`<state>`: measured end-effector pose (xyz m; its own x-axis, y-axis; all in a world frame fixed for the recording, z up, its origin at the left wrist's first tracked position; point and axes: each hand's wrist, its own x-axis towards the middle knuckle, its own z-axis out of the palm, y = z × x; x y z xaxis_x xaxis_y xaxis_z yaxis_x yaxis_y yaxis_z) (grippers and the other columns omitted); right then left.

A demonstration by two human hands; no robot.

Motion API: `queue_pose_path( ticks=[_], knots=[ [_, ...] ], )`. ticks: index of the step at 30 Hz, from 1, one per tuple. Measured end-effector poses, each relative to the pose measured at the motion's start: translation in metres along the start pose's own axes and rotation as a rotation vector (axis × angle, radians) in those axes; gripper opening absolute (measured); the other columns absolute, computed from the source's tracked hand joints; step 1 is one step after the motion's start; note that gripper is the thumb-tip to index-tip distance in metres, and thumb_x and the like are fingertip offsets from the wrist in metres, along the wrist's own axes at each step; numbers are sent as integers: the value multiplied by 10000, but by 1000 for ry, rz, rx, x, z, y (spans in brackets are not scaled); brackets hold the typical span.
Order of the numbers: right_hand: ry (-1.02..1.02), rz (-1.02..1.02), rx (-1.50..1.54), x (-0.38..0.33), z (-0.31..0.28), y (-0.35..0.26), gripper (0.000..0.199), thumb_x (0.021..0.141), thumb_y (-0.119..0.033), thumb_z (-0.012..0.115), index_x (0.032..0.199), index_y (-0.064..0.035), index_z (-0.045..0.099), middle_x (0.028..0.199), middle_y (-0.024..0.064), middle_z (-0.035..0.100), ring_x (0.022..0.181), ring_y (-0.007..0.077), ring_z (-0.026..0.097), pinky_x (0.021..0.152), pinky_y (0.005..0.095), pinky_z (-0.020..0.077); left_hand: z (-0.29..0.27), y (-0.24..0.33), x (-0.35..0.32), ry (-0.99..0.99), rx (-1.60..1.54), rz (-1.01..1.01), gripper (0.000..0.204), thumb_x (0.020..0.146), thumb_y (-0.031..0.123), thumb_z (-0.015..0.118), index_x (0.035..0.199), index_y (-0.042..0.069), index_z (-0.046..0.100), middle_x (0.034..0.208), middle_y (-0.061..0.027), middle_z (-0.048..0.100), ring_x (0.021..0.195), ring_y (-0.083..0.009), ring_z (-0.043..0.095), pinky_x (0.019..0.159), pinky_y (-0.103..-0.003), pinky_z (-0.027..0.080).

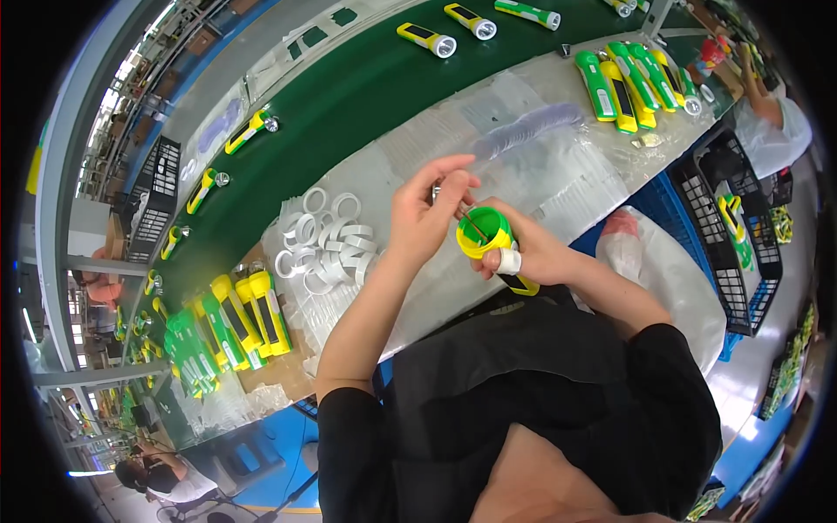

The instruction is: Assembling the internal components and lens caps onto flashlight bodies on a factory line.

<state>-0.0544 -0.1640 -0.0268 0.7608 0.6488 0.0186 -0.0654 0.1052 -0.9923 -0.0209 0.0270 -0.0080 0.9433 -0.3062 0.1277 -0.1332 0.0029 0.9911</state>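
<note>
My right hand [532, 248] is wrapped around a yellow-and-green flashlight [519, 283], its wide round head open and tilted up, showing a green inside. A white band [508, 261] circles the right thumb. Above the open head, my left hand [429, 209] has its fingers pinched on a thin reddish wire [476, 228] that runs down into the head. A small silvery part [436, 190] shows between those fingers, mostly hidden. Left of my left forearm, a heap of white rings [327, 240] lies on the plastic-covered bench [410, 309].
A green conveyor belt [349, 131] curves past the bench, carrying finished-looking flashlights [427, 39]. Flashlight bodies are grouped at the left [235, 322] and far right [632, 87]. Clear round lenses [527, 131] lie in a row. A black crate [737, 235] stands right; other people work nearby.
</note>
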Motion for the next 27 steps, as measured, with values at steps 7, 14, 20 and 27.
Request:
queue_pose_path(
  ticks=[7, 14, 20, 27],
  knots=[
    [-1, -27, 29, 2, 6, -7, 530, 928, -309, 660, 1298, 4, 446, 1047, 82, 582, 856, 138, 603, 724, 283, 513, -11, 13, -2, -249, 630, 673, 604, 946, 539, 516, 1272, 36, 589, 1197, -127, 664, 1126, -320, 630, 933, -394, 473],
    [243, -119, 90, 6, 9, 8, 434, 992, -268, 550, 1320, -19, 411, 981, 101, 604, 852, 184, 631, 753, 322, 514, 15, 0, 9, -201, 622, 633, 695, 954, 627, 390, 1274, 44, 592, 1300, -170, 594, 1238, -351, 542, 1001, -421, 417],
    [411, -48, 327, -3, -22, -3, 469, 990, -352, 510, 1346, -56, 432, 919, 152, 621, 807, 219, 631, 744, 346, 517, 19, -73, 70, 156, 631, 252, 543, 899, 401, 635, 1279, 18, 571, 1280, -188, 583, 1222, -340, 519, 1019, -389, 401],
    [399, -73, 312, -12, -27, -1, 465, 982, -334, 522, 1324, -29, 444, 912, 154, 619, 786, 211, 618, 728, 333, 512, 8, -99, 86, 76, 897, 354, 494, 795, 271, 762, 1198, 23, 619, 1115, -116, 617, 1016, -300, 561, 875, -387, 465]
  ],
)
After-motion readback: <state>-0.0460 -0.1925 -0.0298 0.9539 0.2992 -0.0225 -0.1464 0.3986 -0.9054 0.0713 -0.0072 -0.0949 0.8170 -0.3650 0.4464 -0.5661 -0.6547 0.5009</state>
